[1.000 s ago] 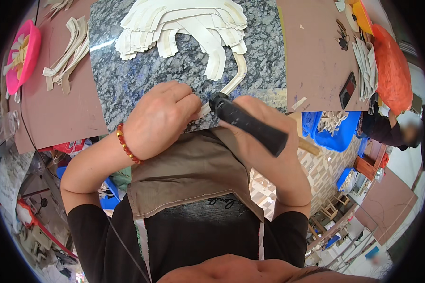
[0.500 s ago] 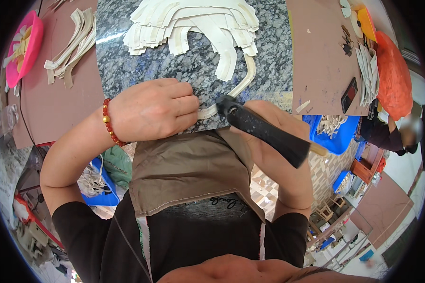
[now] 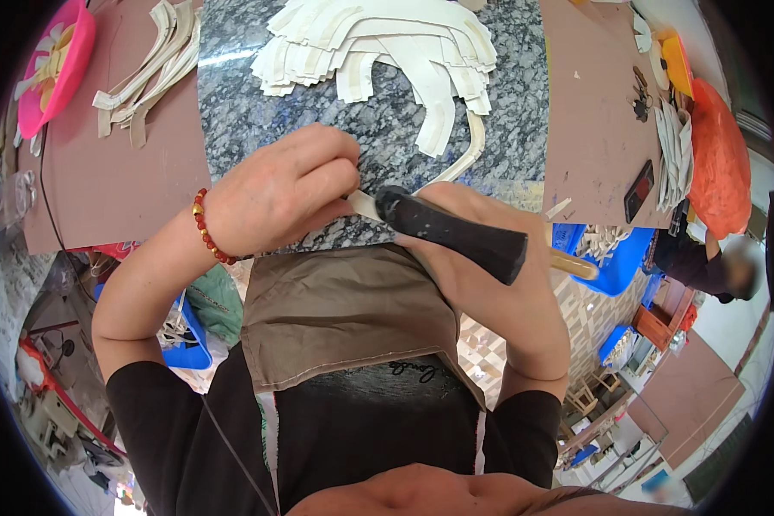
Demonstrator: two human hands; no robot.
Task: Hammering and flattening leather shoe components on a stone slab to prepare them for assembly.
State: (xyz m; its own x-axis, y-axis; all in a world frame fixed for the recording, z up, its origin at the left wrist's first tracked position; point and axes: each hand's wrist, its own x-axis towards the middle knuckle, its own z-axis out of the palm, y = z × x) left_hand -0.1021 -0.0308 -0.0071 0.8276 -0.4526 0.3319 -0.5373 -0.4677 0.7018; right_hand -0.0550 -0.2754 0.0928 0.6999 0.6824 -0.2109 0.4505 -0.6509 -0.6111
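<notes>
Strip (image 3: pixel 476 142) near pile (image 3: pixel 374 43), hammer (image 3: pixel 460 232) perhaps atop

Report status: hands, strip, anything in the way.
Left hand at pale strip, fingertip grip hidden. Right hand gripping black-headed hammer. Hammer head over strip, contact unclear. Stack of white pieces beyond, apart from hammer.

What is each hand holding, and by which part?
The right hand grips a hammer by its wooden handle; the left hand holds a pale strip near its left end.
</notes>
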